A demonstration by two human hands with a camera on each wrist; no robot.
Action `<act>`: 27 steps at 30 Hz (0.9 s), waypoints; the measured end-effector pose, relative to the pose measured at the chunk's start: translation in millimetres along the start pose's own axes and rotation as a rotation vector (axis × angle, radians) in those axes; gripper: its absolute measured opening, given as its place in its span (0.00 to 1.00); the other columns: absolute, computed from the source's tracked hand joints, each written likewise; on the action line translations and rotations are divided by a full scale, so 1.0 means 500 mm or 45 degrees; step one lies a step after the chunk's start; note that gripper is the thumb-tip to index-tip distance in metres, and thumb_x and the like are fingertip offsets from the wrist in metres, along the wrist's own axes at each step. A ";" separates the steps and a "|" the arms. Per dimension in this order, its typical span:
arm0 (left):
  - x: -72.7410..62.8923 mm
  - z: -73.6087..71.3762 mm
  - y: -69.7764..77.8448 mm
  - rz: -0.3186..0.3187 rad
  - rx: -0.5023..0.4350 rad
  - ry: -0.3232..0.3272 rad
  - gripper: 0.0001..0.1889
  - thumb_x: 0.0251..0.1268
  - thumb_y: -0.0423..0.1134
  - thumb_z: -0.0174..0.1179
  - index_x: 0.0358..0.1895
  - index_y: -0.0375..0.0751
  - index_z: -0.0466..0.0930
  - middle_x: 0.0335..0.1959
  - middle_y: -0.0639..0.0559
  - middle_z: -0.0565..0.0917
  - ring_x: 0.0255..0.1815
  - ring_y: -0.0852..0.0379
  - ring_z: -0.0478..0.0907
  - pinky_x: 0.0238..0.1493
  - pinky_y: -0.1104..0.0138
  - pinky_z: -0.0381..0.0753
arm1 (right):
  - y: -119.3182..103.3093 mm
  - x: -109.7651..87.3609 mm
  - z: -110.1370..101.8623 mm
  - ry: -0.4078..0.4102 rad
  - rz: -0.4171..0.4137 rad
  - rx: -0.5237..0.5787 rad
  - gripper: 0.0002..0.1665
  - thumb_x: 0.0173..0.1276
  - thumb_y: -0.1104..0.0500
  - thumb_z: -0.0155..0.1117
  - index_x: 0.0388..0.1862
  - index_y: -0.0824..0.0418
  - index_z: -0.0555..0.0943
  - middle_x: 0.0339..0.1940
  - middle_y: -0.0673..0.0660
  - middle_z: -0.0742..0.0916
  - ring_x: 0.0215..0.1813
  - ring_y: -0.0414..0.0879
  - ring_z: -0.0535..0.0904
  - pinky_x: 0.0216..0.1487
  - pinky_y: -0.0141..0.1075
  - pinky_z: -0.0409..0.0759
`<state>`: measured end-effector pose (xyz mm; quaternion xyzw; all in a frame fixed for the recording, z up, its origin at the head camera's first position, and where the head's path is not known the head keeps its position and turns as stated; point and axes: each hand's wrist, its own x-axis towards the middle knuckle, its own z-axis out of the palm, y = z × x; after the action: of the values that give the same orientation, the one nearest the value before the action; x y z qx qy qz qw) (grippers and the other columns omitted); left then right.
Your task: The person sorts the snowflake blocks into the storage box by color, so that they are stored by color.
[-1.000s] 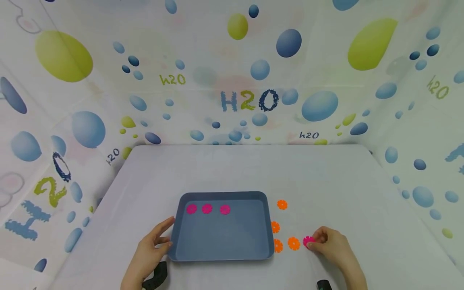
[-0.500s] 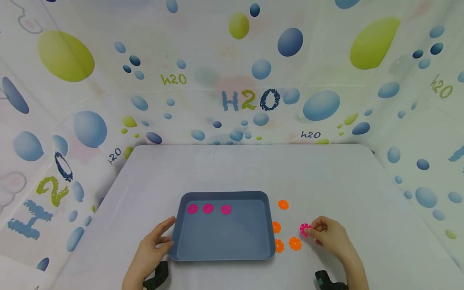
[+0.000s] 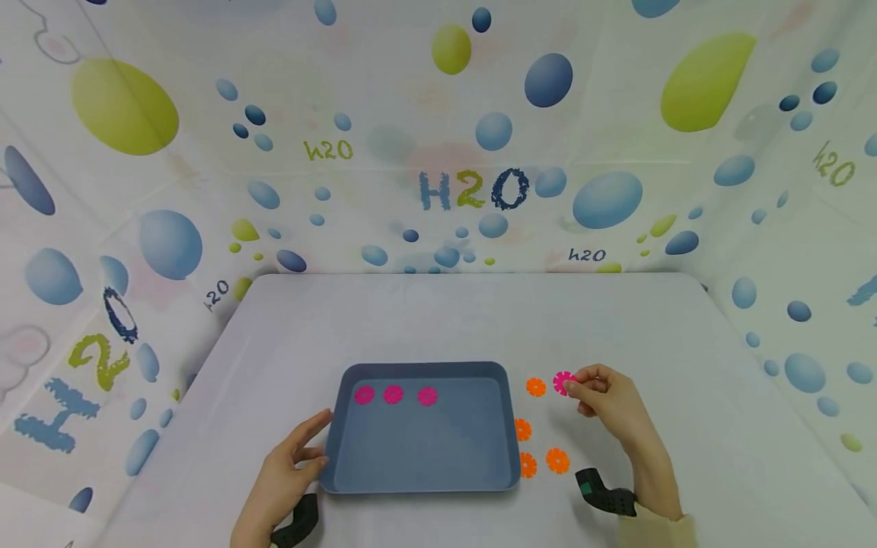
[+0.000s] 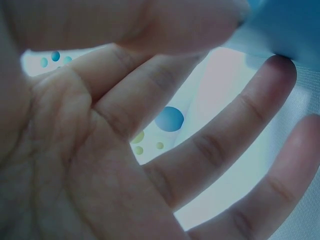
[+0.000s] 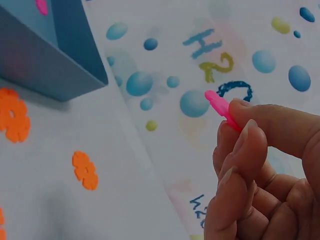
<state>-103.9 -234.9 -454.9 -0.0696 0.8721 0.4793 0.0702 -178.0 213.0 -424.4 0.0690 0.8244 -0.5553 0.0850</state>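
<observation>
Between thumb and fingertips my right hand (image 3: 612, 399) pinches a pink flower-shaped plastic disc (image 3: 562, 383), raised off the table to the right of the blue-grey tray (image 3: 425, 487). The right wrist view shows this pink disc (image 5: 220, 107) edge-on. My left hand (image 3: 281, 468) rests its fingertips and thumb against the tray's left side, the fingers mostly straight. In the left wrist view a fingertip (image 4: 280, 70) meets the tray wall (image 4: 295, 30). Three pink discs (image 3: 393, 394) lie in a row along the tray's far side.
Several orange discs lie right of the tray: one far orange disc (image 3: 536, 387), one near orange disc (image 3: 558, 460), and two by the tray's right edge, including this orange disc (image 3: 524, 430). A white cloth covers the table (image 3: 438, 316). A printed curtain (image 3: 384, 84) hangs behind.
My right hand has lifted the pink disc from beside the near orange disc and carried it away from me, level with the far orange disc. My left hand stays at the tray.
</observation>
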 end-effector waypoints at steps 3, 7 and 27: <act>0.000 0.001 -0.001 -0.001 -0.004 0.002 0.35 0.61 0.24 0.57 0.72 0.48 0.63 0.72 0.43 0.68 0.56 0.42 0.79 0.37 0.72 0.79 | -0.017 0.009 0.004 -0.010 -0.018 0.050 0.20 0.68 0.54 0.64 0.48 0.69 0.73 0.26 0.47 0.82 0.28 0.41 0.76 0.36 0.29 0.80; 0.001 0.001 -0.002 -0.010 -0.013 0.000 0.35 0.61 0.23 0.57 0.72 0.48 0.63 0.72 0.43 0.67 0.56 0.42 0.78 0.37 0.72 0.79 | -0.030 0.021 0.009 -0.007 -0.017 0.122 0.22 0.69 0.54 0.63 0.50 0.69 0.72 0.27 0.44 0.83 0.28 0.39 0.74 0.36 0.28 0.79; 0.003 0.000 -0.004 -0.009 -0.039 -0.011 0.35 0.61 0.23 0.56 0.72 0.47 0.63 0.73 0.42 0.67 0.56 0.42 0.78 0.37 0.72 0.80 | -0.067 0.090 0.114 -0.140 -0.062 0.289 0.17 0.68 0.59 0.62 0.51 0.67 0.73 0.27 0.47 0.85 0.22 0.38 0.72 0.29 0.29 0.75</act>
<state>-104.8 -236.0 -456.9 -0.0717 0.8641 0.4927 0.0745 -225.2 148.5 -425.0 0.0278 0.7518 -0.6498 0.1082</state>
